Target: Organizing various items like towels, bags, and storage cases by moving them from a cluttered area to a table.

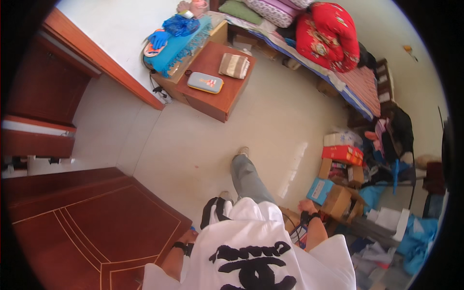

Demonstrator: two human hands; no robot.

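Observation:
My left hand (pixel 189 236) hangs low beside the white shirt, close to the edge of a dark red wooden door (pixel 141 221). Something small and blue shows at its fingertips; whether it is held cannot be told. My right hand (pixel 307 206) is at the other side, fingers curled, near a blue box (pixel 320 191) and cardboard boxes; its grip is unclear. Both wrists wear black bands. Ahead stands a brown wooden cabinet (pixel 206 105) with a grey zip case (pixel 205 82) and a folded striped towel (pixel 233 66) on top.
A bed (pixel 357 87) with a red floral quilt (pixel 328 36) runs along the far right wall. A red box (pixel 342 154), open cartons (pixel 336 203) and clothes are piled at the right. Behind the cabinet, a turquoise cloth (pixel 177 50) bears blue gloves (pixel 158 39). An orange-brown door frame (pixel 108 65) stands left.

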